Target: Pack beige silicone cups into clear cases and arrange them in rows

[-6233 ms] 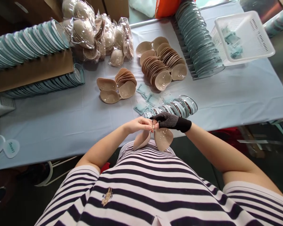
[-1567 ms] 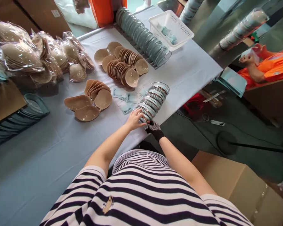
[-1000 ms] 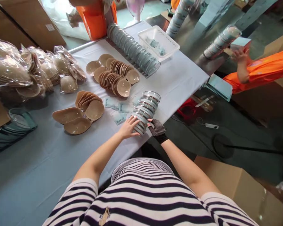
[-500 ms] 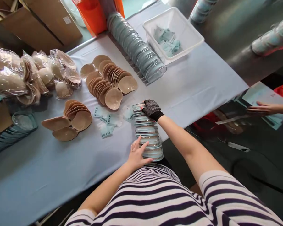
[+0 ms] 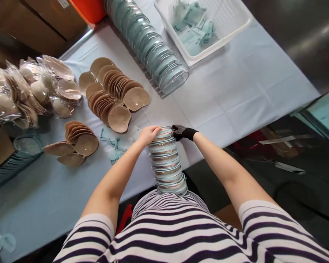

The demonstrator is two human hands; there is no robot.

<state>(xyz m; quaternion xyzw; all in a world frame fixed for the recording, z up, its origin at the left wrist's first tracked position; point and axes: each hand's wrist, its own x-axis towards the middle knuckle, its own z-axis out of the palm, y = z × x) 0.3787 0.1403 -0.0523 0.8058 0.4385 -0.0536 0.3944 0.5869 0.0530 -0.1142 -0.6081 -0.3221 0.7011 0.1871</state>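
A row of nested clear plastic cases (image 5: 166, 160) with pale blue and beige layers lies on the table edge, its near end against my striped shirt. My bare left hand (image 5: 149, 134) grips the left side of its far end. On the opposite side, my right hand (image 5: 182, 132), in a black fingerless glove, has its fingers curled on the same end. Left of the row lie small printed "beauty" packets (image 5: 115, 157). Beyond them rest a double row of beige bra cups (image 5: 117, 95) and a smaller fanned group of cups (image 5: 80, 140).
A long row of clear cases (image 5: 150, 47) runs toward the far edge, beside a white basket (image 5: 190, 63) holding packets. Plastic-wrapped cups (image 5: 41, 87) are heaped at left, above more stacked clear cases (image 5: 27, 146). An orange container (image 5: 91, 11) and cardboard boxes (image 5: 41, 25) stand behind.
My left hand has moved from the near part of the row up to its far end. My right hand stays at that end. The view has shifted, and the co-worker's hand at right is gone.
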